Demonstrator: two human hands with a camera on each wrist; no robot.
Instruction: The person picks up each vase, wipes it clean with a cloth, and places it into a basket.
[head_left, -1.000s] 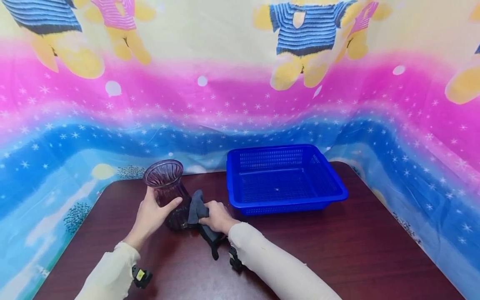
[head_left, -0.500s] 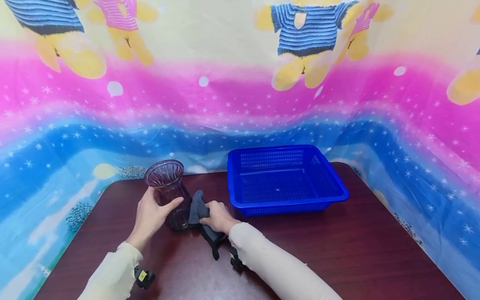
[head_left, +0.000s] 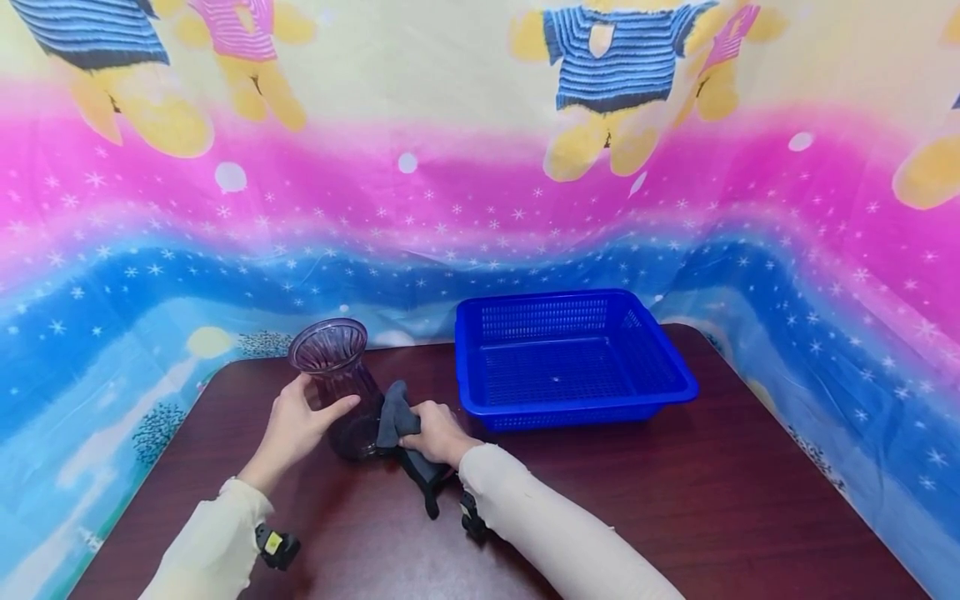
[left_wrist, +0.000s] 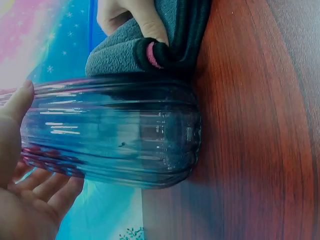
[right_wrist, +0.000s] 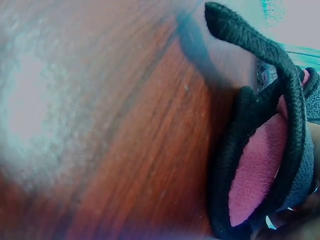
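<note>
Left: person's left hand point(head_left: 288, 425) on the waist of a purple-tinted, ribbed glass vase with a flared mouth point(head_left: 358, 429), thumb to one side, fingers curved round the other, gap closed to the glass. Vase mouth up, base down at the dark red-brown wooden desk point(head_left: 675, 508); cannot tell whether it bears full weight there.

Next rightward: soft grey cloth with black edging and a pink face point(head_left: 396, 417), bunched, laid against the vase's lower right side, one end trailing toward the desk. Right hand point(head_left: 438, 433) pinches it, thumb and fingers closed on the fabric.

Far right: blue rectangular plastic basket with slotted walls point(head_left: 581, 407), apart from both hands.

Step in hand, my reading: wiping the vase's outside. Next stroke calls for a steady left hold and light cloth pressure.
</note>
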